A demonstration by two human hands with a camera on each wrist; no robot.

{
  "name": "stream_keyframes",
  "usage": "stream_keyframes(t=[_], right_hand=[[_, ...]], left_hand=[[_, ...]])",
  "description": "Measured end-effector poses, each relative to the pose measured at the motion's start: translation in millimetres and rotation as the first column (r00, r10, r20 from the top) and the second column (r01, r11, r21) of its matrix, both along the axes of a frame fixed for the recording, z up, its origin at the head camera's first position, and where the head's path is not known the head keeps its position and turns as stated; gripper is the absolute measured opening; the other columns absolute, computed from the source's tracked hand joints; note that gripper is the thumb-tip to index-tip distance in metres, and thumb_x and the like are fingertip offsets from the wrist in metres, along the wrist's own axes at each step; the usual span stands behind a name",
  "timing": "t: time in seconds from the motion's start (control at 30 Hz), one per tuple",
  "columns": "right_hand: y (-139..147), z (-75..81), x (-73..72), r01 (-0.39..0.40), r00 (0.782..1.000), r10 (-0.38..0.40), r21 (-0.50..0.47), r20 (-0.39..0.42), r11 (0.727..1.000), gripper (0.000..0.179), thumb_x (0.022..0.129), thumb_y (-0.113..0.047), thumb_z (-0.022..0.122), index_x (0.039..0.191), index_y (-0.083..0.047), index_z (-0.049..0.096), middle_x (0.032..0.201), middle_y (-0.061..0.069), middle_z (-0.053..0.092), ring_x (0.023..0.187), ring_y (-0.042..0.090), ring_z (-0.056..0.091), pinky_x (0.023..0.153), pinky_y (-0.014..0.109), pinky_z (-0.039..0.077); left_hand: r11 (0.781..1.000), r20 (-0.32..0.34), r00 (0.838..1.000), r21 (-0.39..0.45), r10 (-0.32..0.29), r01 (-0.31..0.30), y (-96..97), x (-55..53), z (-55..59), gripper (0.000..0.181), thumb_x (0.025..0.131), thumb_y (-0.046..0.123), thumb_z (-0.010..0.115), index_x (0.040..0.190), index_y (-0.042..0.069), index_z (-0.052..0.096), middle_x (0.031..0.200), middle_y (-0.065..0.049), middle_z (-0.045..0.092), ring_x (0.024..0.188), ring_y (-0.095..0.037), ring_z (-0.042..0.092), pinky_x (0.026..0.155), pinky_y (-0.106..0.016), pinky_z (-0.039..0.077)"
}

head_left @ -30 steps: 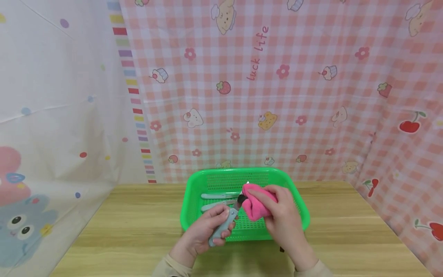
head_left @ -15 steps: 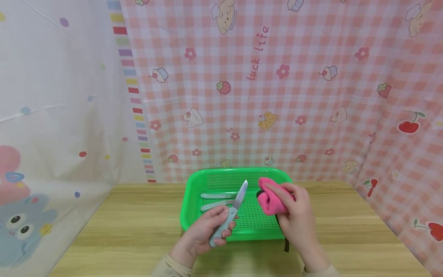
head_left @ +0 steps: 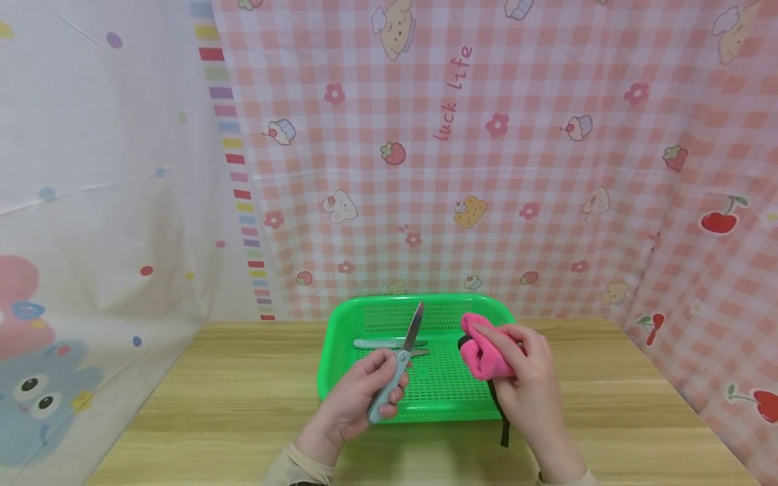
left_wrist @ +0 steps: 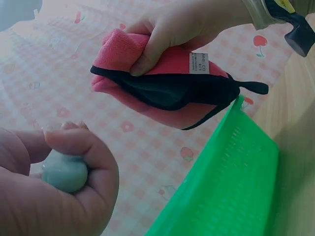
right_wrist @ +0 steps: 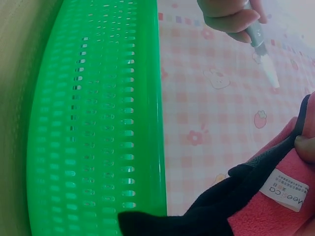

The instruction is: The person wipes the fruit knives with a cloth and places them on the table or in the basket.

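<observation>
My left hand (head_left: 358, 398) grips a knife (head_left: 389, 391) by its pale blue-grey handle, the bare blade slanting up over the basket. Inside the green basket (head_left: 324, 371) lie two similar knives; the nearer one is mostly hidden behind my left hand. To the right, my right hand (head_left: 530, 381) pinches a folded pink cloth (head_left: 489, 358) between thumb and fingers, apart from the blade. Black edging, a hanging loop and a white label (left_wrist: 199, 63) show on the cloth in the left wrist view. The knife's handle end pokes out of my left fist there.
The perforated basket stands on a wood-grain table (head_left: 243, 378), below and between both hands. A pink checked curtain (head_left: 425, 202) hangs behind the table, and a white dotted sheet (head_left: 121, 169) hangs at the left.
The pink cloth has come off the blade and moved right with my right hand, its black loop now hanging. My left hand has turned the knife more upright.
</observation>
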State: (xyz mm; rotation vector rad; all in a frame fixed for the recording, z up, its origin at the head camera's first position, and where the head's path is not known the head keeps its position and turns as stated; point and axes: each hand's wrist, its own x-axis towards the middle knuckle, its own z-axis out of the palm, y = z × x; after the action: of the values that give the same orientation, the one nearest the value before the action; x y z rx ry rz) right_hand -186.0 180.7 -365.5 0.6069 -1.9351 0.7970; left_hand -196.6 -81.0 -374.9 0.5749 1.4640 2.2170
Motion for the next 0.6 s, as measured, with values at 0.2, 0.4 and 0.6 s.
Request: stream_keyframes(t=[0.2, 0.4, 0.6], right_hand=[[-0.3, -0.3, 0.3, -0.005, 1.000, 0.005, -0.007, -0.010, 1.000, 0.058, 0.069, 0.017, 0.064, 0.117, -0.013, 0.073, 0.109, 0.014, 0.060, 0.097, 0.031, 0.051, 0.078, 0.039, 0.037], [-0.8, 0.3, 1.4, -0.011, 1.000, 0.011, -0.018, -0.014, 1.000, 0.057, 0.069, 0.016, 0.064, 0.117, -0.013, 0.073, 0.109, 0.014, 0.060, 0.098, 0.031, 0.051, 0.079, 0.039, 0.038], [-3.2, 0.8, 0.4, -0.033, 0.996, 0.030, -0.035, -0.087, 0.999, 0.055, 0.067, 0.014, 0.065, 0.115, -0.012, 0.074, 0.106, 0.014, 0.061, 0.096, 0.033, 0.053, 0.079, 0.038, 0.037]], left_hand=[[0.919, -0.268, 0.926, -0.219, 0.267, -0.328, 4.5, 3.8, 10.4, 0.020, 0.102, 0.016, 0.057, 0.115, 0.001, 0.057, 0.090, -0.005, 0.059, 0.068, -0.010, 0.049, 0.054, -0.018, 0.040], [0.705, -0.657, 0.615, -0.177, 0.436, -0.687, 10.7, 4.3, 12.1, 0.012, 0.093, 0.008, 0.069, 0.104, 0.007, 0.066, 0.087, -0.001, 0.063, 0.072, -0.014, 0.054, 0.061, -0.023, 0.046], [0.526, -0.864, 0.241, 0.033, 0.443, -0.850, 12.2, 1.1, 9.7, 0.021, 0.082, 0.002, 0.079, 0.100, 0.009, 0.070, 0.089, 0.004, 0.066, 0.075, -0.011, 0.056, 0.062, -0.026, 0.048]])
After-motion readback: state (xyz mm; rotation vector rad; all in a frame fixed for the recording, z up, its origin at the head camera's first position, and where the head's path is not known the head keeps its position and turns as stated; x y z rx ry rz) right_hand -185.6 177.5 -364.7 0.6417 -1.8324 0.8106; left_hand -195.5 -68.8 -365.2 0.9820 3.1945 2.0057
